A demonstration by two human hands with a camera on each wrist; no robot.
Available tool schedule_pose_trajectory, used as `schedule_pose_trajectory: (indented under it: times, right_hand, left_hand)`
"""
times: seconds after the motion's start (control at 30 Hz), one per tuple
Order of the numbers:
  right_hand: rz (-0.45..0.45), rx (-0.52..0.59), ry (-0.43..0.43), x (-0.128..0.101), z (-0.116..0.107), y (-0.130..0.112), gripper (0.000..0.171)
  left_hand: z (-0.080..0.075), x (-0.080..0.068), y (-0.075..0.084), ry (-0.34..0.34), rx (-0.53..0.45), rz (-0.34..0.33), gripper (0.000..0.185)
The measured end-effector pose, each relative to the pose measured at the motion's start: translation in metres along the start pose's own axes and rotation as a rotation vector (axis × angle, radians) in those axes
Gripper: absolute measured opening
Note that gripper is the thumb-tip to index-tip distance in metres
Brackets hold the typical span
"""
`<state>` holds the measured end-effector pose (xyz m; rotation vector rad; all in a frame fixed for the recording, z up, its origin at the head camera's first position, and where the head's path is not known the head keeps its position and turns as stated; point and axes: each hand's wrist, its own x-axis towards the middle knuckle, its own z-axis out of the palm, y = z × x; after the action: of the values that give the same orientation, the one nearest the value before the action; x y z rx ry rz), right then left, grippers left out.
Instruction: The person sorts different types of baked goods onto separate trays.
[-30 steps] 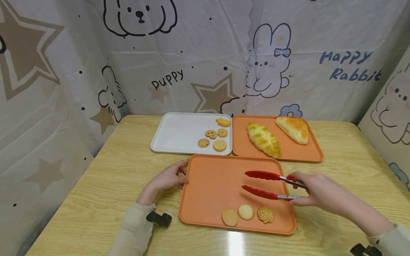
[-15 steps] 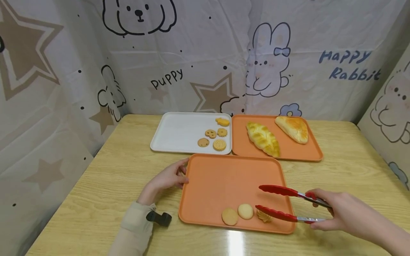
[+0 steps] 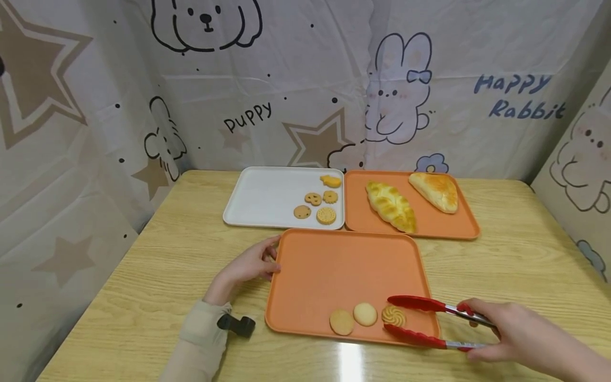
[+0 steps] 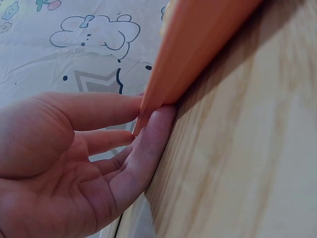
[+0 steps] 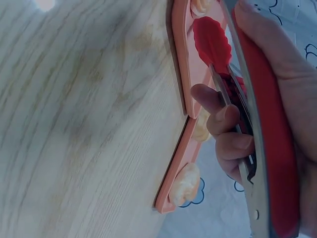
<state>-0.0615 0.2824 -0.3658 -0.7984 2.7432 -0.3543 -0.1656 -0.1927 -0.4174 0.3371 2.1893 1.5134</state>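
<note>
My right hand (image 3: 511, 329) holds red-tipped tongs (image 3: 420, 304), whose two arms are spread. Their tips lie on either side of a swirled cookie (image 3: 393, 315) at the near right of the front orange tray (image 3: 334, 265). Whether they touch the cookie, I cannot tell. In the right wrist view, curled fingers (image 5: 230, 121) wrap the metal handle. My left hand (image 3: 248, 262) pinches the left rim of that tray; the left wrist view has the thumb and fingers around the orange edge (image 4: 168, 79). Two round plain cookies, one pale (image 3: 365, 314) and one browner (image 3: 341, 322), lie left of the swirled one.
Behind stands a white tray (image 3: 267, 196) with several small cookies at its right side. Beside it, another orange tray (image 3: 353, 212) bears a braided bread (image 3: 391, 206) and a triangular bread (image 3: 435, 192). A printed cloth (image 3: 286, 63) hangs behind the wooden table (image 3: 157, 265).
My right hand has brought the spread tongs down toward the near right, from over the tray's middle to around the swirled cookie. The left hand stays at the rim.
</note>
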Motion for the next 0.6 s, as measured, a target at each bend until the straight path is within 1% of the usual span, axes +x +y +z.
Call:
schedule_pose_trajectory:
  times: [0.13, 0.27, 0.47, 0.6]
  right_hand:
    - [-0.021, 0.002, -0.005, 0.002, -0.001, 0.003, 0.061]
    - [-0.032, 0.002, 0.008, 0.004, -0.003, 0.004, 0.059]
    - [-0.032, -0.003, 0.047, 0.009, -0.006, 0.004, 0.057]
    - [-0.081, 0.024, 0.091, 0.022, -0.011, -0.001, 0.054]
  left_hand:
    - [-0.001, -0.001, 0.0, -0.01, -0.002, 0.007, 0.076]
    - [0.0, 0.0, 0.0, -0.018, -0.003, 0.019, 0.076]
    - [0.001, 0.002, 0.0, -0.03, 0.006, 0.03, 0.076]
    - [0.0, 0.001, -0.001, -0.011, 0.011, 0.015, 0.076]
